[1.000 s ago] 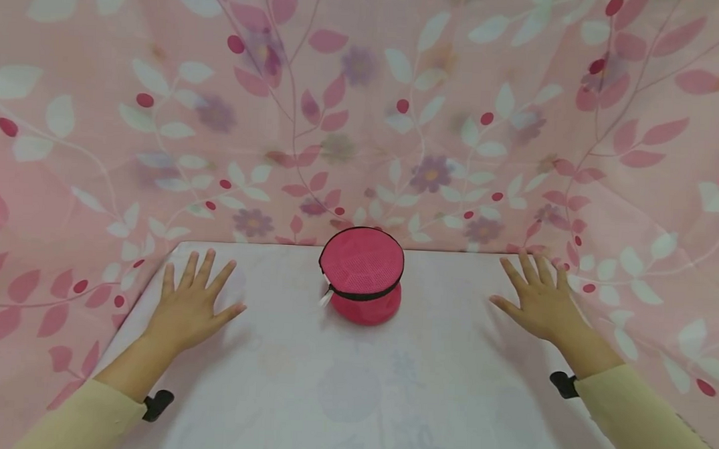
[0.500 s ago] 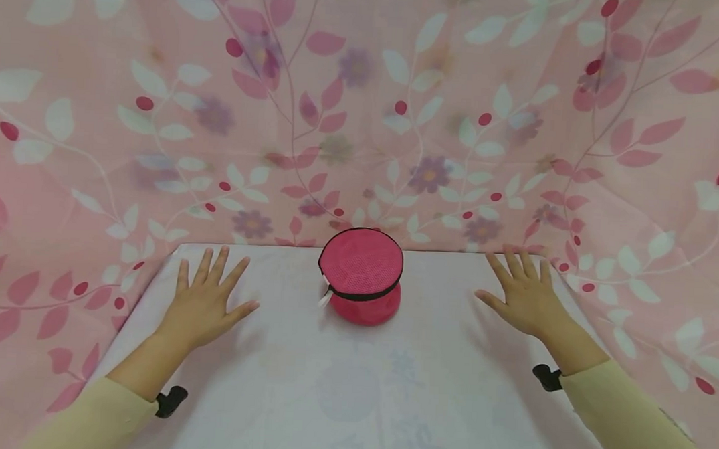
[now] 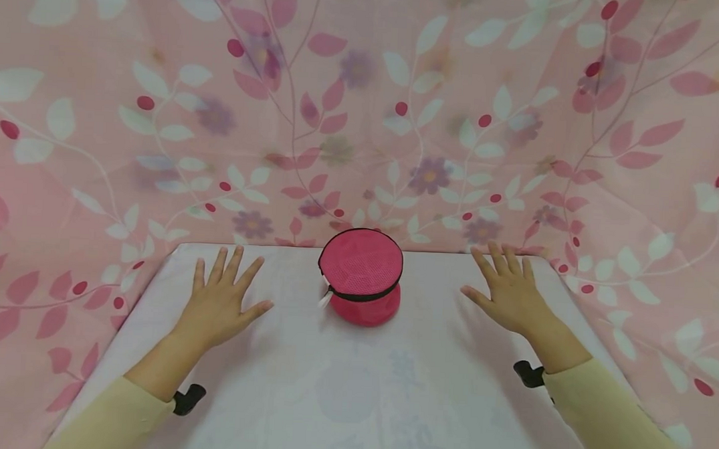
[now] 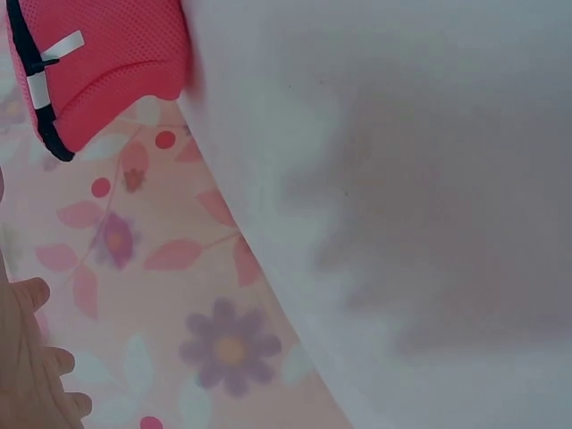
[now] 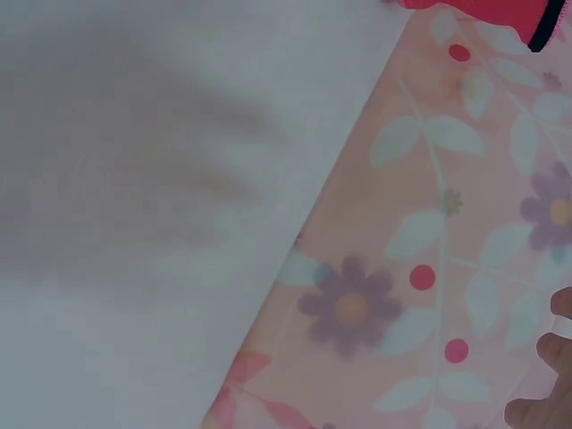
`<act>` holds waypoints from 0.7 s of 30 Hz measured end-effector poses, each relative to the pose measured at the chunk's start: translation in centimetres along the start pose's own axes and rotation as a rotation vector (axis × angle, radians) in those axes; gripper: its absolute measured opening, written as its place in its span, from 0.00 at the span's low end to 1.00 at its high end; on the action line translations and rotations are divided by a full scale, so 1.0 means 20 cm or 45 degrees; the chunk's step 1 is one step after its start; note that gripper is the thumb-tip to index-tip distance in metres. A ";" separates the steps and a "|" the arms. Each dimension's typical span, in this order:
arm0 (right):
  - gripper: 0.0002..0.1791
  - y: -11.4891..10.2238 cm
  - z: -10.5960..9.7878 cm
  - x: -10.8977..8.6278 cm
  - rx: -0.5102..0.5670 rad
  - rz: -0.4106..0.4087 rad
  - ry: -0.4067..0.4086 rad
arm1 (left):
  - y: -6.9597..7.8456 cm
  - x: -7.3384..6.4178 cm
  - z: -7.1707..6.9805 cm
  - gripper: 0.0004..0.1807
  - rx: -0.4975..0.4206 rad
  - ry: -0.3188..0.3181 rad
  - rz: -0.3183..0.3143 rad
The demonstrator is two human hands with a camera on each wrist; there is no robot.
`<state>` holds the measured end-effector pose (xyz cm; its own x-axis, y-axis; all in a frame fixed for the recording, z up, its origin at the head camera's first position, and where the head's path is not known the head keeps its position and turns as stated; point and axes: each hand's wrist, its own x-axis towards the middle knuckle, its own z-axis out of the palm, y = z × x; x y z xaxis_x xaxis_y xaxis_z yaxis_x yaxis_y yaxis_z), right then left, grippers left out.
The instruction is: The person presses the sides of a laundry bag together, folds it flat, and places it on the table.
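A pink-red round mesh zip pouch stands near the back edge of the table, with a black zipper band round its top. Its white zipper pull hangs at the left side. To the left of the pouch my left hand hovers over the table, palm down and fingers spread, holding nothing. My right hand is held likewise on the other side, apart from the pouch. Part of the pouch shows at the top of the left wrist view, and a corner of the pouch in the right wrist view.
The table is covered in white cloth with faint printed marks. A pink floral curtain hangs behind it and along both sides. Black wrist mounts show at the sleeve cuffs.
Both hands have moved inward over the table, the left one to the right and the right one to the left, nearer the pouch. The pouch stays where it was.
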<state>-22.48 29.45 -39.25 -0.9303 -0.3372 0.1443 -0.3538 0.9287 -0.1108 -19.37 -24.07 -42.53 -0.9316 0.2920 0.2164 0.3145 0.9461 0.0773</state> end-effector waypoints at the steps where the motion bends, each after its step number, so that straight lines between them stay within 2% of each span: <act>1: 0.46 -0.01 0.00 0.00 0.010 -0.003 0.008 | 0.01 0.00 0.00 0.48 -0.005 0.007 0.002; 12: 0.45 -0.11 0.01 0.05 0.128 -0.034 0.057 | 0.12 0.08 0.00 0.47 -0.094 0.122 0.048; 21: 0.42 -0.19 0.04 0.09 0.194 -0.072 0.110 | 0.20 0.15 0.02 0.45 -0.208 0.154 0.044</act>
<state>-22.92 25.17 -39.25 -0.8990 -0.3677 0.2377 -0.4220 0.8724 -0.2466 -20.91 -19.35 -42.06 -0.8943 0.2957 0.3359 0.3803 0.8978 0.2223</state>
